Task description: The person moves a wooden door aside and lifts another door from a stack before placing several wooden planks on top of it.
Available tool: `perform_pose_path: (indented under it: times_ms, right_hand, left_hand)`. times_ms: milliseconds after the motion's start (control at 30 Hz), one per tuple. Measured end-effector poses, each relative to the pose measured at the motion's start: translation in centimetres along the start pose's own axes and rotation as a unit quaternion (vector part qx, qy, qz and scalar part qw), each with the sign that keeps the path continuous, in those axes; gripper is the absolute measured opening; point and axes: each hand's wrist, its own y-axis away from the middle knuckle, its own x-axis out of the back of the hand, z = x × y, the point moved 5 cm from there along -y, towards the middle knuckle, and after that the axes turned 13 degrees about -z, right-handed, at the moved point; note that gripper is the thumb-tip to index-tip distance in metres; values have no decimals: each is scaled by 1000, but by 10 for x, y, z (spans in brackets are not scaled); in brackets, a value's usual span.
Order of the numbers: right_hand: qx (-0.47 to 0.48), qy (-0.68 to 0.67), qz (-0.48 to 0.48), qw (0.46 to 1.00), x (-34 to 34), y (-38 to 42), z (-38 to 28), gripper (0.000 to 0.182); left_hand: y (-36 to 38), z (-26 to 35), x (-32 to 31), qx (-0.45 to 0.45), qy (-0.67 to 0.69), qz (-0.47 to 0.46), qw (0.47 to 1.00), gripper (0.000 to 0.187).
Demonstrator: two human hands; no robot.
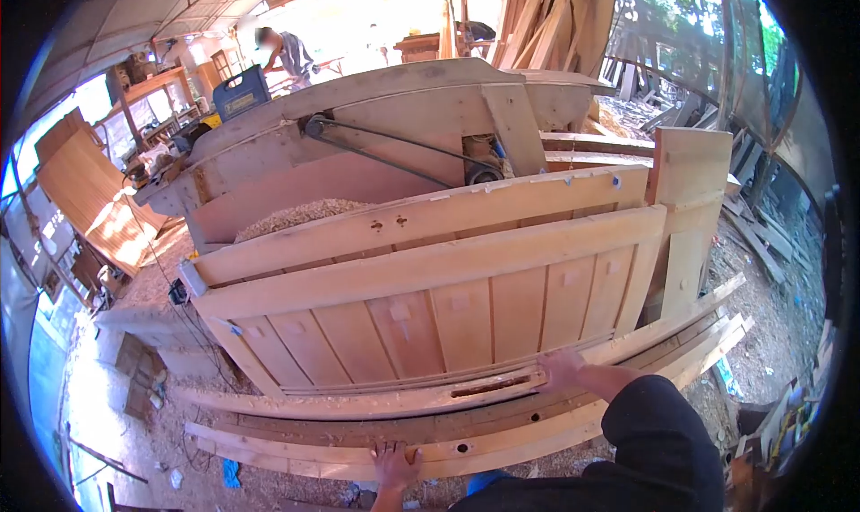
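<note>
My left hand (396, 465) lies with fingers spread on the near wooden beam (511, 449), which has round holes in its top. Farther out, my right hand (562, 370) is closed over a second, slotted wooden beam (376, 403), by the right end of its long slot. Its fingertips are partly hidden. The two beams run side by side, with a darker gap and wood between them. Just behind the slotted beam leans a large panelled wooden frame (430, 257) with vertical boards.
A big woodworking machine with a drive belt (385, 158) stands behind the panels, with wood shavings (300, 216) beside it. An upright wooden board (690, 189) is at the right. Tall planks (546, 19) lean at the back. Another person (291, 55) is at the far left.
</note>
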Motion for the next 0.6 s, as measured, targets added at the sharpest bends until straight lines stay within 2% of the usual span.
perform_pose_path:
  times_ms: [100, 200, 400, 600]
  right_hand:
    - [32, -7, 55, 998, -2, 1, -2, 79]
    - [-23, -21, -22, 999, -4, -4, 1, 82]
    - [-5, -4, -24, 1000, -7, -10, 5, 85]
    - [17, -1, 20, 1000, -13, -11, 9, 85]
  left_hand:
    - [4, -2, -2, 6, 14, -15, 1000, 58]
    - [2, -2, 1, 12, 30, -16, 999, 58]
    - [0, -2, -4, 12, 35, 1, 999, 59]
    - [2, -3, -4, -2, 24, 4, 1000, 57]
